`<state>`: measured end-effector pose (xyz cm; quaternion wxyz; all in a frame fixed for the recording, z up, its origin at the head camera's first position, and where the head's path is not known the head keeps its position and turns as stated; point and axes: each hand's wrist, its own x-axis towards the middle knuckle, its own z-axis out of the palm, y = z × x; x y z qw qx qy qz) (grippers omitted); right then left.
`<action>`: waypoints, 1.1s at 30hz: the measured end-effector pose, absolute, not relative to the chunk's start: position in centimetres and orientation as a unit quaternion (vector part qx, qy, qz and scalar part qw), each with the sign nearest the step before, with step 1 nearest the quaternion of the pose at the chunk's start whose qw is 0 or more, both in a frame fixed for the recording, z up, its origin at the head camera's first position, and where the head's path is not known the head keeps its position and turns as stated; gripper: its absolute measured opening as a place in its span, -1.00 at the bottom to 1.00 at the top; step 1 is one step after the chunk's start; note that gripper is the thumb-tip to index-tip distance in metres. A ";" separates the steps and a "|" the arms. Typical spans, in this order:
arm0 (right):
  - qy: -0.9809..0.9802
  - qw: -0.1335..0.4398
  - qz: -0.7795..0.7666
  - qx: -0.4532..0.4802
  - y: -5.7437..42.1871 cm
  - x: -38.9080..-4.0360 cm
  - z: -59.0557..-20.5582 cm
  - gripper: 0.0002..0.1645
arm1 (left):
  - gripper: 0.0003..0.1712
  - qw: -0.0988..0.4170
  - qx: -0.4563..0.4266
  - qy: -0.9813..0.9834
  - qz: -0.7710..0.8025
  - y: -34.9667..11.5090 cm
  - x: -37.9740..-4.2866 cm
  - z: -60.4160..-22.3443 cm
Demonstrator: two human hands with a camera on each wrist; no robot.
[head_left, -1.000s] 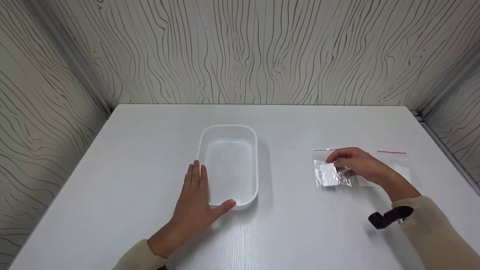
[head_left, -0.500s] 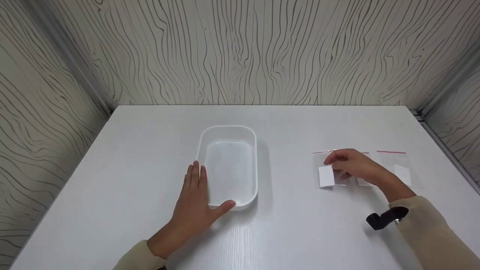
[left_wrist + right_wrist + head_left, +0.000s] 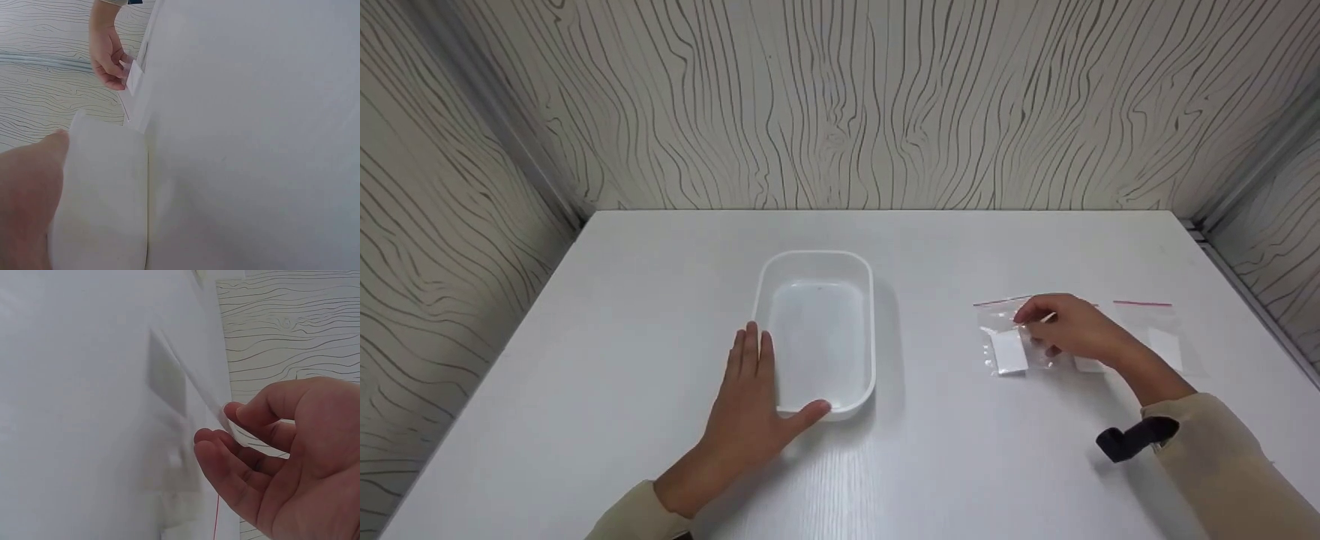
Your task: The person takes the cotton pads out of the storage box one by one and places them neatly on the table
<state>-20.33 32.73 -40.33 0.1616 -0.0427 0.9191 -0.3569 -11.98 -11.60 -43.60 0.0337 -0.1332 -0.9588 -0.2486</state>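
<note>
A white rectangular tray point(image 3: 821, 345) with rounded corners stands mid-table. Against its left side lie the straight fingers of my left hand point(image 3: 746, 420), the thumb at its near rim. The left wrist view shows the tray wall point(image 3: 107, 191) beside part of that hand point(image 3: 28, 197). To the right, my right hand point(image 3: 1072, 326) pinches a clear zip bag point(image 3: 1009, 352) with a pink seal line and a white square inside. In the right wrist view, thumb and fingertips of the right hand point(image 3: 298, 444) meet on the tilted, blurred bag point(image 3: 167, 374).
Another clear zip bag point(image 3: 1165, 349) with a white piece lies right of my right hand. A further white piece point(image 3: 1089, 365) shows partly below that hand. Wood-patterned panels point(image 3: 840, 105) border the white table behind and at both sides.
The pinched zip bag has tilted and shifted slightly left, while my right hand has moved only a little. My left hand and the tray have stayed put.
</note>
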 end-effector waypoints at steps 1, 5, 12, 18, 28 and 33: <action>0.920 0.160 -0.355 -0.043 32.8 -20.3 -40.3 -0.71 | 0.40 0.034 -0.133 -0.959 -0.248 -11.6 -12.0 -43.6; 0.923 0.155 -0.350 -0.048 33.1 -20.2 -40.2 -0.73 | 0.41 0.038 -0.134 -0.959 -0.248 -11.6 -12.0 -43.7; 0.927 0.150 -0.341 -0.052 33.9 -20.1 -40.2 -0.72 | 0.40 0.049 -0.138 -0.958 -0.246 -11.6 -12.1 -43.7; 0.925 0.153 -0.346 -0.046 34.3 -20.0 -39.9 -0.70 | 0.38 0.045 -0.136 -0.959 -0.243 -11.5 -12.0 -43.6; 0.939 0.131 -0.313 -0.056 34.5 -20.3 -37.6 -0.67 | 0.36 -0.022 -0.111 -0.947 -0.301 -11.5 -12.5 -41.6; 0.949 0.113 -0.288 -0.067 34.2 -20.8 -35.6 -0.68 | 0.29 -0.049 -0.088 -0.941 -0.324 -11.6 -13.5 -39.3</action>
